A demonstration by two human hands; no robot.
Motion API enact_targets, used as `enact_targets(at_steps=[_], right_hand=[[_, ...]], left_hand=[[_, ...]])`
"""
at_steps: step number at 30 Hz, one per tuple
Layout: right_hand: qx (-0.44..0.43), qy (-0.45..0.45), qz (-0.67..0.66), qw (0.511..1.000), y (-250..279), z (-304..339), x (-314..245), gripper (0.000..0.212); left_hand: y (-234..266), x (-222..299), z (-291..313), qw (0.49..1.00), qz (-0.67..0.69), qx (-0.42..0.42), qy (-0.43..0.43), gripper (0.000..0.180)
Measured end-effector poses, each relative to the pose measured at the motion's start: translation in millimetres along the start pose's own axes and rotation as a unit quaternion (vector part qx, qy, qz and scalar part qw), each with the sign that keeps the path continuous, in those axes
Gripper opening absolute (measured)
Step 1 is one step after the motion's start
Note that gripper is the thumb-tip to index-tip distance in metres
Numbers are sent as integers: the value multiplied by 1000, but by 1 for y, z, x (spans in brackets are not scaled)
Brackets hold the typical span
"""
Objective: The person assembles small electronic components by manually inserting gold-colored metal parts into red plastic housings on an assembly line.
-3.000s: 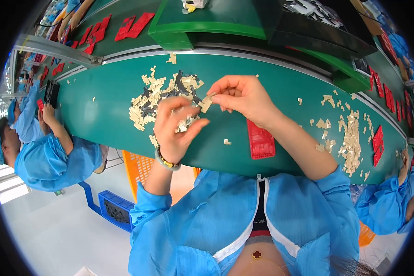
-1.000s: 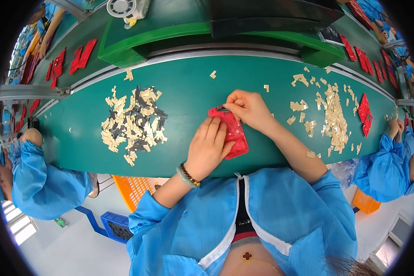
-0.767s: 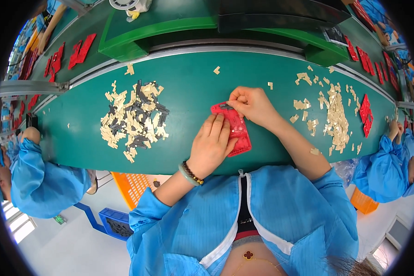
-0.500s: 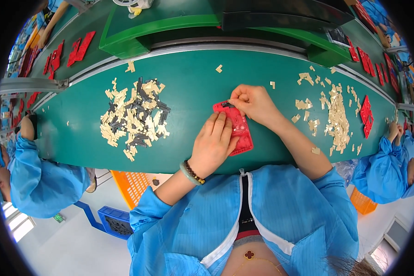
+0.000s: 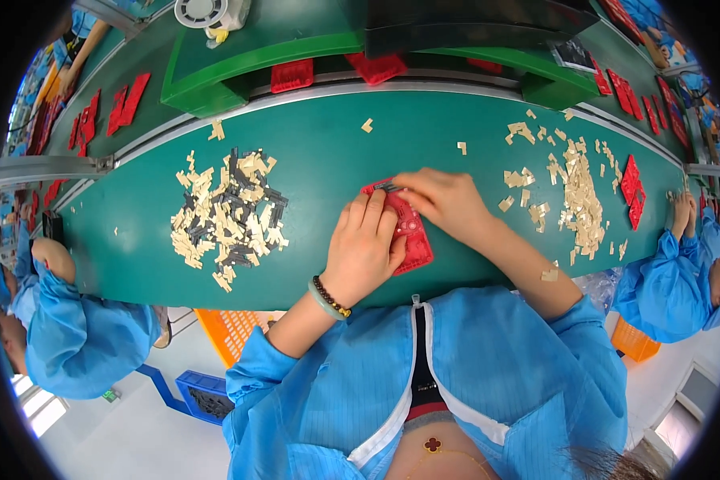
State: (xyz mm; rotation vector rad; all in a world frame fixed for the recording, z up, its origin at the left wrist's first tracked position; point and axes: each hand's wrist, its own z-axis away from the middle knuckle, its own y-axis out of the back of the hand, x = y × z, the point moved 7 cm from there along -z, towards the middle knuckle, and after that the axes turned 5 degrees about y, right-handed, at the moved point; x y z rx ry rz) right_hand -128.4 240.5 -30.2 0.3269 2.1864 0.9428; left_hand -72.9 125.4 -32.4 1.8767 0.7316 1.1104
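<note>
A red moulded plastic housing [image 5: 416,248] lies at a slant on the green bench in front of me. My left hand [image 5: 363,244] grips it from the left, fingers across its upper face and thumb near its middle. At its far end sits a small dark plastic piece [image 5: 387,186]. My right hand [image 5: 444,204] has its bent fingers and thumb together on this piece, and the fingertips partly hide it. Left of my hands spreads a pile of cream and dark grey small pieces [image 5: 228,212]. A heap of cream pieces [image 5: 582,204] lies on the right.
Two red housings [image 5: 634,190] lie at the bench's right. Beyond the metal rail, more red parts [image 5: 292,75] show beneath a green-edged shelf [image 5: 296,54]. Co-workers in blue sit at both sides. An orange basket [image 5: 226,330] and a blue bin [image 5: 206,395] stand below the bench.
My right fingers have shifted slightly left over the dark piece, which now lies lower against the housing's far end. Red parts have come into sight beneath the shelf. The whole view has shifted slightly.
</note>
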Motion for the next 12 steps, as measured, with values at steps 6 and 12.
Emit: enact_targets(at_steps=[6, 12], right_hand=[[-3, 1, 114, 994, 4, 18, -3, 16], [-38, 49, 56, 997, 29, 64, -45, 38]], left_hand=[[2, 6, -6, 1000, -13, 14, 0, 45], [-7, 11, -17, 994, -100, 42, 7, 45]])
